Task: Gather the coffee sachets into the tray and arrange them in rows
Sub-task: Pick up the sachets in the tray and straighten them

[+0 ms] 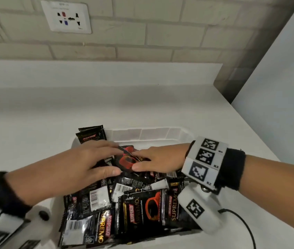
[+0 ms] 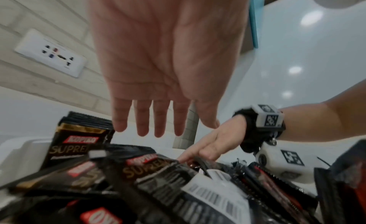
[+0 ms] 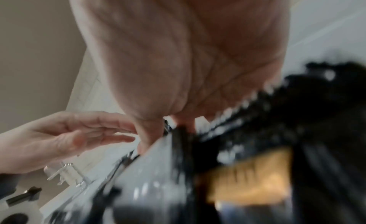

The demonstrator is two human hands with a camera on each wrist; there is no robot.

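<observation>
- Tray [image 1: 142, 134]: one translucent white plastic tray stands on the white countertop [image 1: 35, 114], close to the person. Its far wall and far right corner are visible; the near edge is covered by sachets.
- Coffee sachets [image 1: 142, 209]: black packets printed "KOPIKO SUPREMO" lie in a loose, overlapping pile that fills the tray. Some lie face up, showing a red cup; others lie face down, showing white barcode panels. The pile is too tangled for an exact count; more than ten are visible.
- Upright sachets [image 1: 91, 134]: a small stack stands on edge against the far left corner of the tray. Two top edges show in the head view; the left wrist view [image 2: 83, 133] shows several more edges behind them, number unclear.
- Left hand [image 1: 87, 162]: one hand, palm down above the far part of the pile, fingers straight and slightly spread. The left wrist view shows the palm bare, grasping nothing.
- Right hand [image 1: 157, 159]: one hand, palm down on the pile opposite the left hand, fingers extended, fingertips touching a red-cup sachet [image 1: 127, 161]. Whether any finger pinches it cannot be determined; the right wrist view is blurred.
- Wrist units: one marker-tagged band per wrist.
- Wall socket [image 1: 67, 17]: one white plate on the tiled wall.
</observation>
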